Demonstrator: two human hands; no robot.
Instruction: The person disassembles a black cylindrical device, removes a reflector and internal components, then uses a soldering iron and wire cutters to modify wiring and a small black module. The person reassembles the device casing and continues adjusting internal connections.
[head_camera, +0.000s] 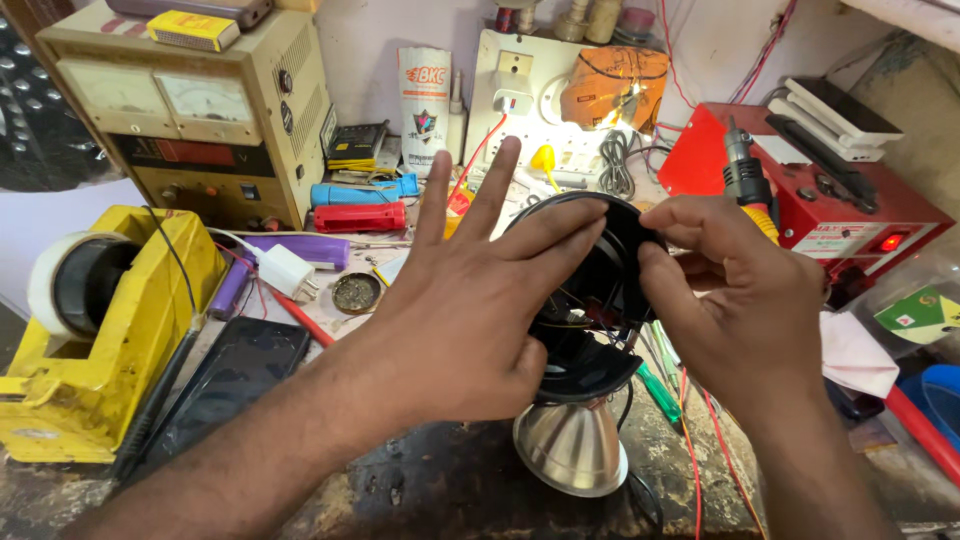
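Observation:
Both my hands hold a round black lamp housing (600, 285) above the workbench. My left hand (470, 300) covers its left side, two fingers pressed across the rim and the others spread apart. My right hand (735, 295) pinches the right rim between thumb and fingers. Thin wires show inside the housing. A shiny silver cone-shaped reflector (572, 445) sits just below it on the dark bench top.
A yellow tape dispenser (95, 330) and a black phone (235, 375) lie at left. A beige metered power supply (195, 110) stands behind. A red soldering station (840, 195) is at right, with a soldering iron (745, 180). Cylindrical cells, chargers and loose wires crowd the back.

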